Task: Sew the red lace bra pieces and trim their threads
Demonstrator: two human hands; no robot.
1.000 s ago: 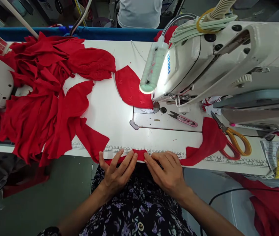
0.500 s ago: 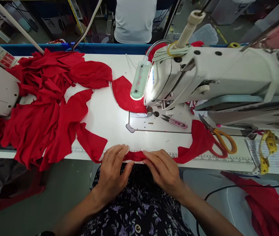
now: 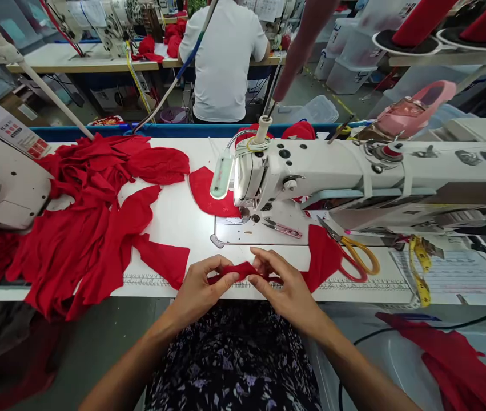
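Between my hands, at the front edge of the white table, is a folded strip of red fabric (image 3: pixel 243 269). My left hand (image 3: pixel 204 285) pinches its left part between thumb and fingers. My right hand (image 3: pixel 280 285) grips the right part, thumb below and fingers above. To the right, a wider red piece (image 3: pixel 320 257) lies flat beside my right hand, partly under the scissors. Beyond my hands stands a white sewing machine (image 3: pixel 311 171), with a curved red piece (image 3: pixel 211 191) lying at its needle area. Pink thread snips (image 3: pixel 283 228) rest on the machine bed.
A large heap of red fabric (image 3: pixel 84 228) covers the table's left side. Orange-handled scissors (image 3: pixel 360 254), a yellow tape measure (image 3: pixel 420 268) and a written sheet (image 3: pixel 465 274) lie on the right. A printed ruler (image 3: pixel 366 283) runs along the front edge. A person in white (image 3: pixel 225 63) sits beyond.
The head view has tilted up, showing more of the room. My hands have lifted the red strip from lying flat at the table edge and now bunch it between the fingers.
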